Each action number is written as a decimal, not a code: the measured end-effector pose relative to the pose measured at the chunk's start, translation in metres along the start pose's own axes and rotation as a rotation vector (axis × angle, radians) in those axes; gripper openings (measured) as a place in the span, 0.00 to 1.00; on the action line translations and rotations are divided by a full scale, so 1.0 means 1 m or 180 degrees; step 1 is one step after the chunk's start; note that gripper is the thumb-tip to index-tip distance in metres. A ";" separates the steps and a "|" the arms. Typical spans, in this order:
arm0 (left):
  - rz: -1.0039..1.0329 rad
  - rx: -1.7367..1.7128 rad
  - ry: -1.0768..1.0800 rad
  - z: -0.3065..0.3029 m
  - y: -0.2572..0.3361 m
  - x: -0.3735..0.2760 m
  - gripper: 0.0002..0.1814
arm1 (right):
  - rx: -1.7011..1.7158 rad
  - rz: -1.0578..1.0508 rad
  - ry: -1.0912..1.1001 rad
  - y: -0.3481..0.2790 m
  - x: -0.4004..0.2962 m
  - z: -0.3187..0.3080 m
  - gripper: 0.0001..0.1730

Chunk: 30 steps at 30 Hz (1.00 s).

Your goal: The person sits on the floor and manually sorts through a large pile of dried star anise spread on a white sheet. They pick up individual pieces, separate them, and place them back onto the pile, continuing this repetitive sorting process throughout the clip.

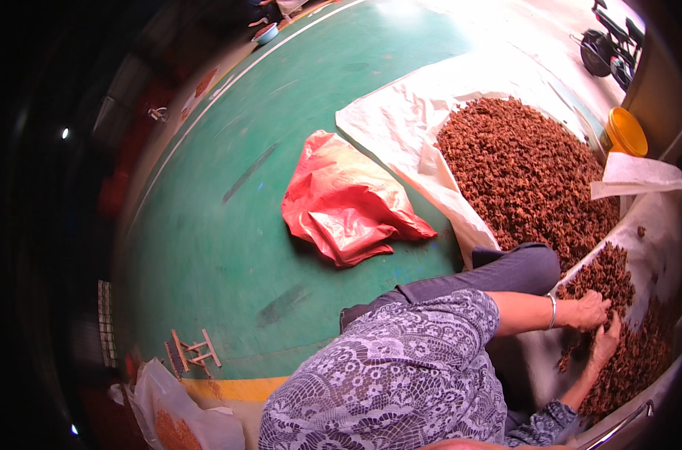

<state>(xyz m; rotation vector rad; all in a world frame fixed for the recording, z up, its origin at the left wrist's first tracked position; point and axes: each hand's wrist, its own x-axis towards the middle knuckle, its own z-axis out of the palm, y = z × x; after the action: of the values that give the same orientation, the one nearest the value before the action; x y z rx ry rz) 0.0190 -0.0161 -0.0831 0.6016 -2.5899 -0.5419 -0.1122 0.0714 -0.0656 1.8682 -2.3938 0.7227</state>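
My left hand point(588, 311), with a bracelet on its wrist, is over a smaller heap of what looks like dried star anise point(605, 273) at the lower right. Just below it, my right hand point(606, 339) reaches in from the opposite side. The fingertips of both hands come close together among the brown pieces; whether a piece is pinched between them is too small to tell. This heap lies on a pale sheet or tray surface point(653, 247), with more dark pieces point(633, 360) in shadow beside my right hand.
Beyond my knee point(535, 264), a large star anise pile point(521, 169) lies on a white sheet point(386, 118). A crumpled red sack point(346, 197) rests on the green floor. Around stand a yellow bucket point(628, 134), a wooden stool point(194, 350), a plastic sack point(166, 388) and a two-wheeler point(608, 48).
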 end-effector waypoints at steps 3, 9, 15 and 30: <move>-0.0089 -0.0084 0.0155 0.022 -0.017 0.002 0.09 | 0.0112 0.0091 -0.0273 -0.004 0.007 0.022 0.24; -0.0345 -0.0655 0.0326 -0.002 -0.004 0.010 0.10 | 0.1072 0.1091 0.0417 0.010 -0.011 0.011 0.15; 0.0037 -0.0533 -0.0163 -0.003 0.008 0.013 0.10 | 0.0087 0.0208 0.0252 0.010 -0.022 0.005 0.19; -0.0433 -0.2371 0.0610 -0.003 0.010 0.020 0.08 | 0.2262 0.1299 0.0409 -0.019 -0.013 -0.004 0.17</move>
<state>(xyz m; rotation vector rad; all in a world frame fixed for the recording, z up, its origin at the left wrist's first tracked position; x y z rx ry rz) 0.0010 -0.0185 -0.0698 0.5266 -1.9627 -1.3289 -0.0919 0.0818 -0.0596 1.3869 -2.6668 1.8600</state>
